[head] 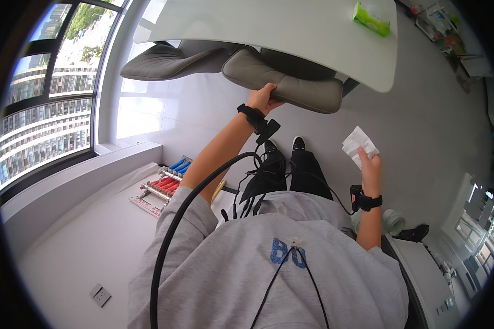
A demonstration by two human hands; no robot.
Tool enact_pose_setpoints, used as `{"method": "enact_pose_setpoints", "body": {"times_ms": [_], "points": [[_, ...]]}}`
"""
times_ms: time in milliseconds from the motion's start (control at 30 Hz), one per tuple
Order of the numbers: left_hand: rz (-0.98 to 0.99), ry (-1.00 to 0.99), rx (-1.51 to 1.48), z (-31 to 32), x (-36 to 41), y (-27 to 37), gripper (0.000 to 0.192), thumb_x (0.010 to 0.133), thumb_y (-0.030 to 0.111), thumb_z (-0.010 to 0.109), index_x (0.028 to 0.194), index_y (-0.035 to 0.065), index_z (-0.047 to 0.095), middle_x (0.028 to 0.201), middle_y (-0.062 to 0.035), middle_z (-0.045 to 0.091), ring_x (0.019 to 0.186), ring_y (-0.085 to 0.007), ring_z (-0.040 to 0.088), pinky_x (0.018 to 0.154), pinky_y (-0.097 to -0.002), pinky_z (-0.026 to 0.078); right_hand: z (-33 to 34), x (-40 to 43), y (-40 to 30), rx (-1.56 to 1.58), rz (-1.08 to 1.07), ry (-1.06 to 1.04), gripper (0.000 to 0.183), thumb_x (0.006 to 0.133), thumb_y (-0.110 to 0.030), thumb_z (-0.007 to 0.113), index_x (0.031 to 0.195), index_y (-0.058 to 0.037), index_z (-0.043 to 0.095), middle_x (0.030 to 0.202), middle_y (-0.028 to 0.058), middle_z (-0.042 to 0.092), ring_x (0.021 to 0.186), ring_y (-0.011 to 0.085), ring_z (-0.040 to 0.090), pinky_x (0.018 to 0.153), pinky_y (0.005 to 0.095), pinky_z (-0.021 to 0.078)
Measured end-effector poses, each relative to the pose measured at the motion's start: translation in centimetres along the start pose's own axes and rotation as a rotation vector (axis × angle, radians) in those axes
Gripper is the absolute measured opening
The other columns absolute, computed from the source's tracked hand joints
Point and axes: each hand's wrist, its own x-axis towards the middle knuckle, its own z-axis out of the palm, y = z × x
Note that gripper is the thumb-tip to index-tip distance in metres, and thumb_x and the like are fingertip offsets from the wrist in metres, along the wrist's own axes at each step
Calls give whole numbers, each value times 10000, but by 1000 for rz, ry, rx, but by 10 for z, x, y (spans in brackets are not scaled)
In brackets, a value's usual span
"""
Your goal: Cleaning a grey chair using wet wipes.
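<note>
My left hand (265,99) grips the top edge of a grey-brown upholstered chair back (288,82), thumb on top and fingers beneath. The chair stands at the long side of a white table (263,24), partly under the tabletop. In my right hand (369,160) is a folded white tissue (359,142), pinched between thumb and fingers over the floor. A second chair of the same kind (168,61) sits to the left, also partly beneath the table. On the tabletop's right end lies a green tissue pack (371,20).
Black cables (189,201) run from my wrist straps across my front. A pipe manifold (160,185) with red and blue pipes is on the left near the window ledge (82,177). Behind my right arm is a white cabinet (420,271). Shelves with goods (444,37) stand far right.
</note>
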Motion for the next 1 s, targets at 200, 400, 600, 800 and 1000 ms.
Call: {"method": "enact_pose_setpoints", "body": {"times_ms": [200, 400, 600, 800, 1000], "points": [[-25, 43, 69, -53, -51, -20, 360, 872, 146, 584, 1133, -77, 474, 1076, -202, 584, 971, -302, 622, 882, -427, 545, -1, 18, 4, -13, 31, -118, 265, 879, -134, 607, 1065, 53, 596, 970, 56, 646, 873, 128, 595, 784, 265, 460], [-41, 218, 152, -118, -127, -46, 411, 853, 195, 627, 1157, -43, 487, 1050, -149, 603, 936, -255, 637, 860, -416, 536, -32, 77, 15, -379, -67, -372, 350, 848, -162, 636, 1087, 86, 571, 945, 90, 655, 857, 143, 605, 759, 279, 477], [13, 535, 272, -177, -185, -76, 342, 841, 244, 636, 1056, -13, 570, 911, -101, 645, 781, -194, 665, 720, -325, 568, -29, 115, 10, -386, 55, -493, 297, 835, -127, 643, 1064, 54, 586, 977, 87, 655, 861, 164, 618, 765, 289, 479], [51, 719, 334, -218, -220, -102, 365, 808, 312, 668, 998, 6, 606, 868, -75, 650, 713, -154, 655, 644, -276, 561, 13, 120, 18, -350, 114, -613, 309, 814, -116, 676, 1066, 42, 591, 991, 86, 654, 871, 152, 616, 774, 280, 479], [88, 732, 385, -210, -245, -99, 393, 896, 298, 618, 1169, 26, 541, 1025, -81, 635, 903, -154, 633, 774, -288, 531, 61, 117, 34, -486, 193, -751, 350, 809, -124, 684, 1098, 38, 572, 1021, 95, 648, 906, 155, 614, 805, 288, 476]]}}
